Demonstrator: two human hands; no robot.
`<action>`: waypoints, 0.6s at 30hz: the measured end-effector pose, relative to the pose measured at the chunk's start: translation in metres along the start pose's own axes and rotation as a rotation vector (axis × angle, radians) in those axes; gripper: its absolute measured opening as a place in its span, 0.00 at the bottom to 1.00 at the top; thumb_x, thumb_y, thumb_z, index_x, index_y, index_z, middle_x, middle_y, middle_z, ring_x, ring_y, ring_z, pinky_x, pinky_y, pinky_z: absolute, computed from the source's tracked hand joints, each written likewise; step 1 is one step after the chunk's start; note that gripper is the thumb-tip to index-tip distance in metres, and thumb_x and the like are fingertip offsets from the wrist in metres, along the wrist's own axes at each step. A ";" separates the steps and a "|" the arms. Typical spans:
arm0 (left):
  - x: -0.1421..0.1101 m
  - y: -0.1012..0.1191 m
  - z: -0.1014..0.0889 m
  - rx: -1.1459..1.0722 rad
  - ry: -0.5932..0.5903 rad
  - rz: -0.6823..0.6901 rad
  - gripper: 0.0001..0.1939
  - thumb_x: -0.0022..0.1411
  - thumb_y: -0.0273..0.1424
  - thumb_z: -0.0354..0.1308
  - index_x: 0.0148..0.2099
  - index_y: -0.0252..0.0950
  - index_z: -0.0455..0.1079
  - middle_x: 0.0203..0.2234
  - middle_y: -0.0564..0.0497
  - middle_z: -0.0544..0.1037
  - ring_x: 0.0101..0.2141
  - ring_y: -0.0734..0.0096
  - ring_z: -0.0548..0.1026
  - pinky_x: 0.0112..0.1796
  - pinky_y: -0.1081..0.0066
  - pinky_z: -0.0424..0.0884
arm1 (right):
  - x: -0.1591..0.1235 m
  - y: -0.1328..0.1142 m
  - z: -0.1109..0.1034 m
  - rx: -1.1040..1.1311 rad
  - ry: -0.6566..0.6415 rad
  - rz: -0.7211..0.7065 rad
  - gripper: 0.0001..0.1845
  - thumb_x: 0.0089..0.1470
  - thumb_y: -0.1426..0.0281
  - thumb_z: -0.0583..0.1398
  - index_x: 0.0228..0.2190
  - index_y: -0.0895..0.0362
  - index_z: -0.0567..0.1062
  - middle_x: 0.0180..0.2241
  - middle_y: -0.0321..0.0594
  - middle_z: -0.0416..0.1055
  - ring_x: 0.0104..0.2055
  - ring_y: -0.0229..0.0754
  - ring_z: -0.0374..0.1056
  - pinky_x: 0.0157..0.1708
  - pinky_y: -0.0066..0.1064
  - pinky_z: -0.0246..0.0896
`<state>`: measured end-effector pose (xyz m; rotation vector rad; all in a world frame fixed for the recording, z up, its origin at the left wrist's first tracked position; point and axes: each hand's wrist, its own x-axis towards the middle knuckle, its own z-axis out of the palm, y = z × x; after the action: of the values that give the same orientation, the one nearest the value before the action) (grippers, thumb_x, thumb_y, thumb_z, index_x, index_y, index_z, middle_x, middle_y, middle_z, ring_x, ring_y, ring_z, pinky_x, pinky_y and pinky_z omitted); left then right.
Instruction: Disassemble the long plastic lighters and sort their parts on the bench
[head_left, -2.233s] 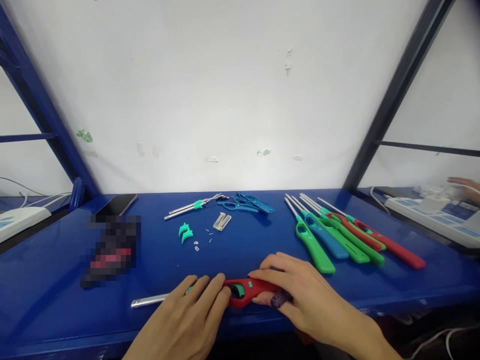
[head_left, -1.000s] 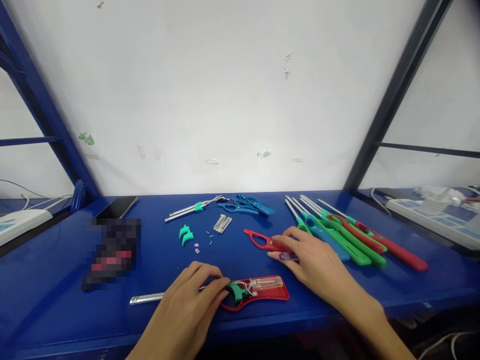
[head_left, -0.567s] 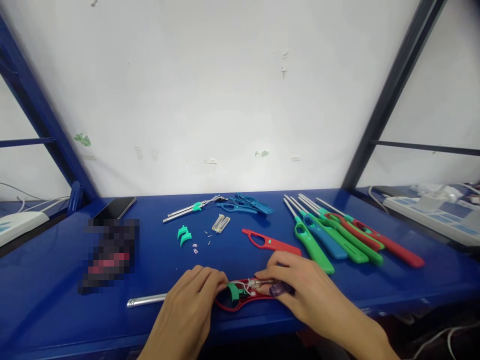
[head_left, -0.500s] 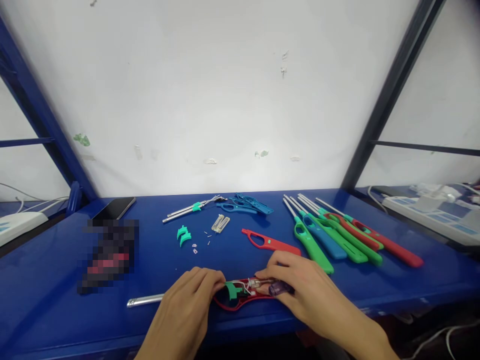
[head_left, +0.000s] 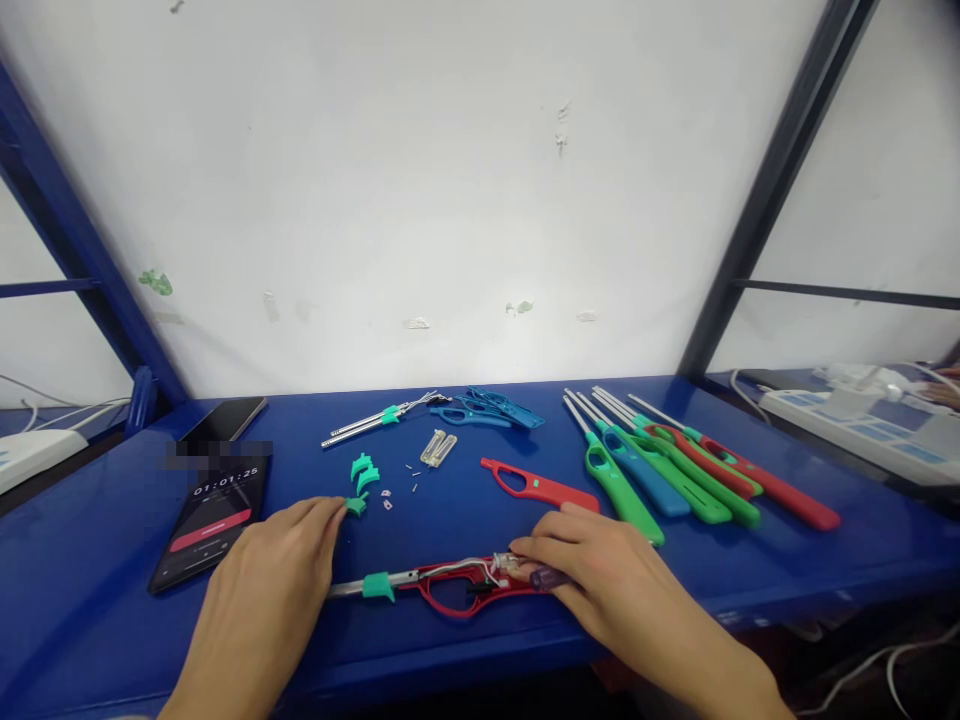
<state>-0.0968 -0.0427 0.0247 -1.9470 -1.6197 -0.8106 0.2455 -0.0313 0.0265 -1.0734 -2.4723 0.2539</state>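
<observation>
My left hand pinches a small green trigger just in front of two similar green triggers on the blue table. My right hand is closed around what looks like a screwdriver with a dark purple handle. Its fingers also rest on the opened red lighter casing. White wires and a clear part show inside this casing. From its left end runs a metal tube with a green collar; my left hand hides the tube's far end.
A red casing half lies beyond my right hand. Several whole lighters fan out at right. Toward the back are metal tubes, blue casing halves and clear parts, with tiny pieces nearer. Two phones lie left.
My left hand has moved left and away from the red casing, taking the green trigger out of its loop to the other triggers. My right hand stays in place.
</observation>
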 end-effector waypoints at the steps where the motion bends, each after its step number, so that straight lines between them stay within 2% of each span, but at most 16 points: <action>1: -0.001 0.007 0.001 -0.012 0.015 0.030 0.16 0.75 0.34 0.50 0.47 0.36 0.79 0.40 0.42 0.85 0.34 0.47 0.82 0.35 0.55 0.74 | 0.000 0.000 0.000 -0.010 0.000 -0.008 0.21 0.64 0.81 0.60 0.52 0.48 0.80 0.46 0.35 0.80 0.45 0.47 0.77 0.42 0.38 0.68; 3: -0.005 0.027 0.002 -0.050 0.052 0.124 0.15 0.77 0.35 0.50 0.52 0.37 0.77 0.46 0.43 0.84 0.43 0.51 0.82 0.45 0.54 0.76 | 0.000 -0.001 0.001 -0.022 0.006 -0.017 0.20 0.65 0.81 0.59 0.51 0.49 0.78 0.46 0.35 0.80 0.45 0.47 0.76 0.42 0.38 0.68; 5: -0.008 0.051 0.001 -0.150 0.048 0.248 0.12 0.79 0.34 0.50 0.54 0.44 0.75 0.46 0.53 0.83 0.46 0.65 0.80 0.49 0.64 0.75 | 0.000 -0.001 0.002 -0.029 0.010 -0.024 0.19 0.65 0.81 0.59 0.51 0.49 0.77 0.47 0.35 0.80 0.46 0.48 0.75 0.43 0.39 0.68; 7: -0.010 0.072 0.003 -0.323 0.036 0.326 0.12 0.79 0.31 0.51 0.57 0.42 0.73 0.46 0.52 0.81 0.46 0.68 0.79 0.48 0.68 0.76 | 0.000 0.000 0.004 -0.032 0.016 -0.031 0.20 0.65 0.81 0.59 0.52 0.49 0.75 0.49 0.35 0.79 0.47 0.48 0.75 0.44 0.40 0.68; 9: -0.010 0.086 0.006 -0.365 0.011 0.334 0.12 0.79 0.30 0.50 0.57 0.42 0.73 0.45 0.51 0.81 0.43 0.67 0.78 0.44 0.66 0.77 | -0.001 0.000 0.006 -0.025 0.038 -0.048 0.20 0.66 0.81 0.60 0.54 0.49 0.74 0.50 0.35 0.80 0.49 0.48 0.75 0.46 0.40 0.68; 14: -0.012 0.090 0.017 -0.367 -0.017 0.318 0.13 0.78 0.25 0.49 0.47 0.41 0.74 0.37 0.53 0.80 0.35 0.67 0.76 0.38 0.65 0.76 | -0.002 -0.005 0.007 -0.026 0.083 -0.111 0.18 0.66 0.80 0.60 0.52 0.49 0.75 0.47 0.34 0.81 0.43 0.46 0.74 0.40 0.37 0.68; 18: -0.014 0.087 0.017 -0.355 -0.023 0.318 0.15 0.77 0.22 0.48 0.45 0.40 0.75 0.37 0.53 0.80 0.36 0.66 0.76 0.40 0.64 0.76 | 0.000 -0.004 0.002 -0.101 0.110 -0.176 0.27 0.59 0.86 0.55 0.53 0.50 0.75 0.47 0.35 0.83 0.40 0.47 0.74 0.36 0.37 0.67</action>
<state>-0.0107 -0.0569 0.0033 -2.3862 -1.1902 -0.9951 0.2419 -0.0344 0.0255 -0.8764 -2.4831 0.0158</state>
